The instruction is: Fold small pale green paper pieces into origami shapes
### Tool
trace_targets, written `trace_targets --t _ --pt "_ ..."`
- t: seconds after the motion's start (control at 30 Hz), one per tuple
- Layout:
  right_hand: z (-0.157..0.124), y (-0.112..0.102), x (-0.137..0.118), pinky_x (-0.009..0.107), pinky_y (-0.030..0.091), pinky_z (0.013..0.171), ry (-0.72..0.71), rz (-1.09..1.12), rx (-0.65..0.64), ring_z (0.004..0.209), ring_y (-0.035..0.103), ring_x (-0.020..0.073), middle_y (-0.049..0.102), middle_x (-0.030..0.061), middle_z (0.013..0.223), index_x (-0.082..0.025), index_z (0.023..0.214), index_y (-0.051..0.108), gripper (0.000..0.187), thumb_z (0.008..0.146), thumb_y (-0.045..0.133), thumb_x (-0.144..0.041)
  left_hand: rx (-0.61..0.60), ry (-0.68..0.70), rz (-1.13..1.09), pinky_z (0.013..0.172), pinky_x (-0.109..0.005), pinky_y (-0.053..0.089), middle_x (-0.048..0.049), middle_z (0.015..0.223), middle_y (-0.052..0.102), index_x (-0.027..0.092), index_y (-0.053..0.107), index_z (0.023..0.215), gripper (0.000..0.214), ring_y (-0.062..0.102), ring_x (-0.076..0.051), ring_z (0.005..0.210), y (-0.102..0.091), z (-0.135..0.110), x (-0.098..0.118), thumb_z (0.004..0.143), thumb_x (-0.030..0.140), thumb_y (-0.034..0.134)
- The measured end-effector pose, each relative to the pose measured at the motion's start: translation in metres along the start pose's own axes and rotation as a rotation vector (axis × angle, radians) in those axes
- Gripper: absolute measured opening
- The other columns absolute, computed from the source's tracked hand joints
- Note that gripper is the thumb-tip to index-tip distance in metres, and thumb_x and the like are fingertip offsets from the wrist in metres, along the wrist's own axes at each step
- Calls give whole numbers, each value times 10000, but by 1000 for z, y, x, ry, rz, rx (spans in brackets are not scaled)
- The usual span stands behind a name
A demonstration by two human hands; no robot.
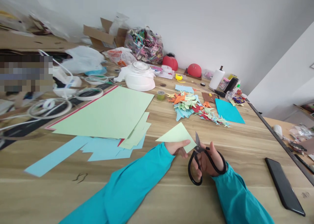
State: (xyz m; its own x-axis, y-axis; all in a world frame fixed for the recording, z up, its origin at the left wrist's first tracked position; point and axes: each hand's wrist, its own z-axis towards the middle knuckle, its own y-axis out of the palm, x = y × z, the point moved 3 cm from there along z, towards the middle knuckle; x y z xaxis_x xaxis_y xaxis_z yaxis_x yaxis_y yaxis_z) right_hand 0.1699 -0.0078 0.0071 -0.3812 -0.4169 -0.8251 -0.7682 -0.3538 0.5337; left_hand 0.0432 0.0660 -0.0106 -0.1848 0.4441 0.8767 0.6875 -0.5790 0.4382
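My left hand (177, 147) pinches a pale green folded-looking piece of paper (178, 132), thumb on top and fingers beneath. In my right hand (208, 160) is a pair of black-handled scissors (199, 148), with fingers through the loops. The blades point up and away, right at the paper's right edge; whether they cut into it I cannot tell. Beyond my hands lies a pile of small cut paper shapes (188, 103) in green, orange, blue and red. Large pale green sheets (110, 112) lie to the left, over light blue paper pieces (105, 150).
A phone (284, 186) lies at the right. A bright blue sheet (229, 110) is behind the pile, near a roll of tape (161, 95). Red pincushion-like domes (194, 70), a white bottle (217, 78) and a stuffed clear bag (144, 44) line the wall. Cables (49, 108) coil at left.
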Motion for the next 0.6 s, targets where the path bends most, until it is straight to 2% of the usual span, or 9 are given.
trace_targets --t 0.2,0.6 --pt "-2 3 -4 277 420 450 22 -15 15 434 533 138 589 17 665 -251 1314 282 817 702 199 -785 -51 25 10 389 -201 458 -81 615 653 72 681 930 544 573 -128 445 2 -4 7 575 483 716" --pt "-4 6 -9 261 414 413 61 -51 -32 431 556 153 602 13 628 -266 1371 133 871 684 101 -801 -47 38 30 400 -213 440 -57 565 639 111 694 940 447 556 -126 431 -5 -3 9 631 433 688"
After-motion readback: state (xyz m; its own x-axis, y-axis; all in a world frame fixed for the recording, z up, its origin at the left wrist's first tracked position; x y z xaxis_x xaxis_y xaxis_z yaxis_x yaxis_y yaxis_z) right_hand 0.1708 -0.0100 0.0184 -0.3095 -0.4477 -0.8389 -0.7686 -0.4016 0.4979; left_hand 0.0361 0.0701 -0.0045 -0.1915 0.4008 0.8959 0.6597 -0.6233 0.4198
